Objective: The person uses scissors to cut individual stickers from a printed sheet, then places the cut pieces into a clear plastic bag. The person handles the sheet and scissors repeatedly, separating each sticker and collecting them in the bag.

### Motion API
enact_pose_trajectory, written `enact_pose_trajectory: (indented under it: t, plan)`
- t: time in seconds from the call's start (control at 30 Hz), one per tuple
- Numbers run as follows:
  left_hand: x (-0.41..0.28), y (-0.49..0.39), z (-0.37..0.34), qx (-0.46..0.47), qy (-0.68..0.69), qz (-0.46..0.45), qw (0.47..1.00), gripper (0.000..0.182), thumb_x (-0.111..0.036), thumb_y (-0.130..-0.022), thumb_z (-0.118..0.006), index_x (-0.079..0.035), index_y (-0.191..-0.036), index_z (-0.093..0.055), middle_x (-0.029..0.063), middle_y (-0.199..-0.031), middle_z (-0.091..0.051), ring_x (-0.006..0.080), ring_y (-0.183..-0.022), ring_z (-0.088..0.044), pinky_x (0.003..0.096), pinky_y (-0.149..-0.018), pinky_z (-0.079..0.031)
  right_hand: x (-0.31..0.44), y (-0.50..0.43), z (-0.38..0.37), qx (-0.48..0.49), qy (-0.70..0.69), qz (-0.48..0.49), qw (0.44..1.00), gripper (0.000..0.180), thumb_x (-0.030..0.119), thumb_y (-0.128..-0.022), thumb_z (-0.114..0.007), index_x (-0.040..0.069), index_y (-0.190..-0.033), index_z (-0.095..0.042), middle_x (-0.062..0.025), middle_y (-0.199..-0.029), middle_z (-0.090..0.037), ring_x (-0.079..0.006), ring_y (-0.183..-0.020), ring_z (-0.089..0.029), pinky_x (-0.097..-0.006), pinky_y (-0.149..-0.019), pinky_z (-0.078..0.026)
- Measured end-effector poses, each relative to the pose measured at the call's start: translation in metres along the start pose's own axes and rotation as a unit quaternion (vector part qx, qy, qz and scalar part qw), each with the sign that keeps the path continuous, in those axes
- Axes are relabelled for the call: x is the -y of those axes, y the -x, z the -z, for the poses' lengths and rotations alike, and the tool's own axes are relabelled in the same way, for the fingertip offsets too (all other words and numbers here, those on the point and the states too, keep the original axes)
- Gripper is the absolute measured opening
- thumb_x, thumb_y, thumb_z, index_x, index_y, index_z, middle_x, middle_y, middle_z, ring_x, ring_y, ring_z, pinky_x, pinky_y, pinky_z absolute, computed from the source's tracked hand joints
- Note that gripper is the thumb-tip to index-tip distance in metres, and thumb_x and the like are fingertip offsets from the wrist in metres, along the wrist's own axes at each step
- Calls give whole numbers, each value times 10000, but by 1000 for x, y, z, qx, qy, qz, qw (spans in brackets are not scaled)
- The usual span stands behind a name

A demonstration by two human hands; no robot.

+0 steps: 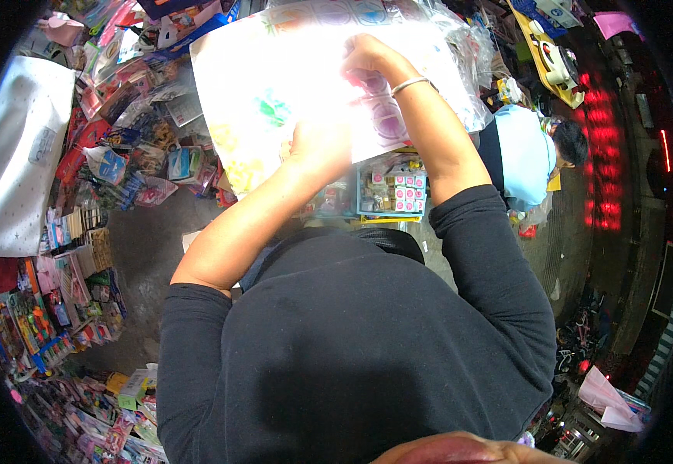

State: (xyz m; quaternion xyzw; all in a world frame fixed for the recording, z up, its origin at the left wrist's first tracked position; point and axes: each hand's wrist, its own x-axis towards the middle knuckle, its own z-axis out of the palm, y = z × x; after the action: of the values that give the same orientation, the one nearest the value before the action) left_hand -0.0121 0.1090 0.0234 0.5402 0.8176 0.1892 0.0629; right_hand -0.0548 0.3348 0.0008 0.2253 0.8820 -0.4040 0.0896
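A large pale printed sheet (243,116), glossy and partly washed out by glare, spreads in front of me over the goods. It shows green and yellow patches on the left and purple round motifs on the right. My left hand (319,145) lies at the sheet's near side, its fingertips lost in the brightness. Farther up, my right hand (365,55) rests on the sheet with curled fingers, a bangle (410,84) on that wrist. Glare hides whether either hand grips the sheet.
A blue basket (359,200) of small boxes stands below the sheet. Crumpled clear plastic (469,46) lies along its right edge. Packaged goods (139,133) crowd the left, beside a white patterned sheet (20,156). A person in a light blue shirt (519,156) is at right.
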Motion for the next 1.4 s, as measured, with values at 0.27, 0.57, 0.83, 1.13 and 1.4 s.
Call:
enact_pose_trajectory:
  t: [0.27,0.57,0.83,1.13,1.4]
  plan:
    - [-1,-11,7,42,-24,-23,999,184,-35,-715,-543,17,-848,-658,211,-795,-657,332,-766,-657,421,-706,-517,0,0,-3,-7,123,67,990,238,88,-684,-706,-27,-879,-635,-132,-758,-658,-210,-664,-632,-331,-622,-513]
    - [-4,-22,15,119,-26,-10,992,180,-31,-712,-544,17,-832,-669,213,-799,-658,320,-770,-660,414,-711,-518,6,-1,4,56,68,-17,996,250,104,-683,-717,-26,-880,-634,-136,-756,-658,-218,-676,-641,-343,-623,-515]
    - [-1,-27,6,176,-91,-13,980,157,-93,-769,-562,-51,-832,-699,138,-844,-686,270,-791,-677,425,-688,-517,10,-2,6,49,103,-25,993,293,167,-678,-736,-1,-906,-662,-129,-808,-681,-238,-738,-656,-355,-684,-517]
    - [9,-16,-12,63,-105,-94,988,112,-92,-689,-587,-33,-675,-682,158,-699,-659,295,-658,-658,403,-617,-521,14,-5,8,77,152,-38,985,286,223,-687,-729,36,-901,-692,-127,-865,-693,-241,-801,-675,-367,-704,-528]
    - [5,-26,-14,103,-135,-148,974,123,-76,-712,-574,-42,-680,-688,142,-670,-649,261,-644,-649,393,-615,-520,8,-5,7,33,209,25,977,292,294,-698,-711,55,-866,-700,-147,-940,-680,-291,-856,-653,-395,-750,-515]
